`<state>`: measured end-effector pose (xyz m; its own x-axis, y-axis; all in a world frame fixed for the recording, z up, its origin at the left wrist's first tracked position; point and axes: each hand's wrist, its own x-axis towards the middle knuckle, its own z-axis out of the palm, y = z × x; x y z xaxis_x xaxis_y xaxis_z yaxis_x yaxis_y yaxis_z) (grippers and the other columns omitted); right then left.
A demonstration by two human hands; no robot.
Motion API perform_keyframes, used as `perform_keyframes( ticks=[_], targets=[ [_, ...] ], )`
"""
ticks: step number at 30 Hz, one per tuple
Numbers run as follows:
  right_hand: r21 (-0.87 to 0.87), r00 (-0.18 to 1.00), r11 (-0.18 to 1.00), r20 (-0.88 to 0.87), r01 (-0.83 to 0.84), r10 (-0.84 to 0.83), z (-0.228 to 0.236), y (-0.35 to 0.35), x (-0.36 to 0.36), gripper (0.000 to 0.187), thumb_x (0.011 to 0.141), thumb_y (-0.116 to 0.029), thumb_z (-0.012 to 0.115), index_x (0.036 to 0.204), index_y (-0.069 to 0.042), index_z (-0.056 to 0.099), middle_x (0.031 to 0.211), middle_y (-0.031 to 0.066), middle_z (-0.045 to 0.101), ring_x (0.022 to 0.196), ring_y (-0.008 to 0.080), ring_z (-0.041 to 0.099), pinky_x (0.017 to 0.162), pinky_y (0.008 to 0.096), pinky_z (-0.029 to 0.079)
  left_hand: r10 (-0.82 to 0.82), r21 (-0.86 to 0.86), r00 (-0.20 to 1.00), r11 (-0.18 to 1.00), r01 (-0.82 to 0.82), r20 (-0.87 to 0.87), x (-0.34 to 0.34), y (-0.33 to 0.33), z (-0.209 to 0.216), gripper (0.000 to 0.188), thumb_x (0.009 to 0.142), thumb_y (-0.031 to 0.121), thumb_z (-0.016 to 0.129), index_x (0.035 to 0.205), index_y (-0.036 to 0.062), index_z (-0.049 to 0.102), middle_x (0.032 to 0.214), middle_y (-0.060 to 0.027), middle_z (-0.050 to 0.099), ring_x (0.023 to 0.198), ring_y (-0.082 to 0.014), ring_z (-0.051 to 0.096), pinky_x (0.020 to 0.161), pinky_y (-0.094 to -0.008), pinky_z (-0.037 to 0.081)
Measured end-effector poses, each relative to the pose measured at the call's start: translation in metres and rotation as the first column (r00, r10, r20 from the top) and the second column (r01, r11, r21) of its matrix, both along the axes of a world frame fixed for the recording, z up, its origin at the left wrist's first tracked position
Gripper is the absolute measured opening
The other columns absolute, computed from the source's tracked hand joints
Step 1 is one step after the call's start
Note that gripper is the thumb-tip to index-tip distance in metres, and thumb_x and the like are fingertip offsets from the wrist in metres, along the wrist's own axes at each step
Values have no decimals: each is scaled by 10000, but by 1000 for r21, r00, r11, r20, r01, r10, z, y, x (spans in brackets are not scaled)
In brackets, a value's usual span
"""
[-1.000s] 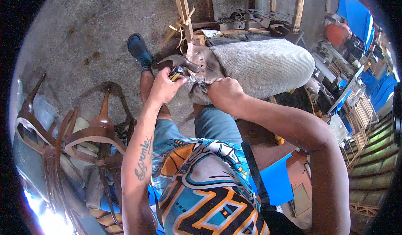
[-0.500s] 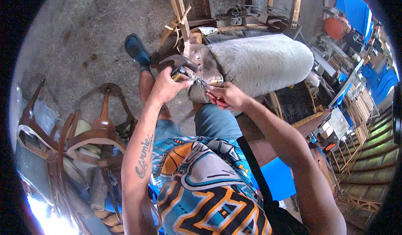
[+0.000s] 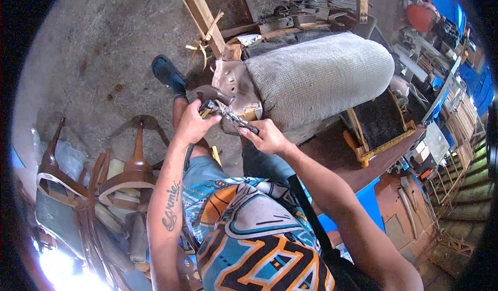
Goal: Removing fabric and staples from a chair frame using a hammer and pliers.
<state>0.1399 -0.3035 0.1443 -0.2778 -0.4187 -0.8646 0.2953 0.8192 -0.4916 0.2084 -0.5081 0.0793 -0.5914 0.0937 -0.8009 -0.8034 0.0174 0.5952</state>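
My left hand [image 3: 191,128] is closed round a hammer, whose dark head [image 3: 210,92] shows above the fingers and whose grip is mostly hidden. The fingertips lie at the lower corner of a brown-covered end [image 3: 236,81] on a grey padded roll [image 3: 321,78]. My right hand [image 3: 267,137] grips pliers [image 3: 239,121], their metal part reaching left toward the left fingertips; the handles are largely hidden. Bare yellowish wood [image 3: 250,115] shows at the corner beside the tool. Exactly what the pliers' tips touch is too small to tell.
A wooden post [image 3: 202,19] with torn strips rises beyond the brown end. Curved wooden chair frames [image 3: 127,179] stand at the left. A black panel in a wooden frame [image 3: 381,125] lies to the right, near tools and a blue sheet [image 3: 363,205].
My right hand has moved slightly left and down, and the pliers' red handles no longer show. My left hand and the hammer have shifted slightly left and down. The view has shifted a little.
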Motion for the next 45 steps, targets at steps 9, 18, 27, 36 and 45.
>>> perform_keyframes(
  ticks=[9, 18, 27, 36, 45],
  targets=[
    [-157, 922, 979, -346, 129, -176, -17, 9, 49, 223, 801, -180, 574, 691, 3, 513, 619, 189, 502, 576, 376, 527, 521, 424, 419, 25, 82, 998, 996, -30, 66, -1, 3, 6, 377, 683, 160, 725, 953, -20, 533, 883, -72, 599, 810, -138, 553, 747, -276, 449],
    [401, 708, 728, -230, -557, 668, 46, -67, 20, 232, 781, -185, 521, 896, 16, 537, 826, 160, 541, 669, 301, 588, 540, 372, 486, 67, 72, 998, 995, -67, 9, 27, -2, 16, 288, 713, 152, 702, 892, -6, 540, 794, -32, 566, 731, -96, 503, 676, -262, 422],
    [429, 483, 507, -172, -748, 859, 57, -46, -26, 340, 772, -152, 484, 1080, -12, 505, 1159, 211, 450, 1041, 340, 467, 825, 439, 393, 51, 63, 991, 996, -59, 127, 49, -6, 22, 260, 736, 155, 687, 856, -17, 533, 758, -15, 548, 708, -85, 477, 647, -252, 414],
    [458, 169, 223, -157, -860, 973, 48, -57, -51, 431, 769, -150, 492, 1153, 42, 461, 1306, 291, 321, 1134, 441, 380, 880, 501, 347, -345, 65, 939, 937, 343, 15, 106, 21, 50, 342, 655, 59, 613, 993, 20, 572, 866, -223, 611, 857, -355, 589, 745, -402, 466],
    [165, 150, 180, -178, -970, 972, 66, -75, 25, 391, 807, -167, 435, 1163, -10, 476, 1275, 246, 377, 1101, 390, 441, 874, 490, 364, -403, -185, 914, 896, 405, 48, 145, 20, 32, 341, 671, 87, 539, 1008, 45, 578, 881, -220, 607, 863, -369, 578, 767, -445, 464]
  ],
)
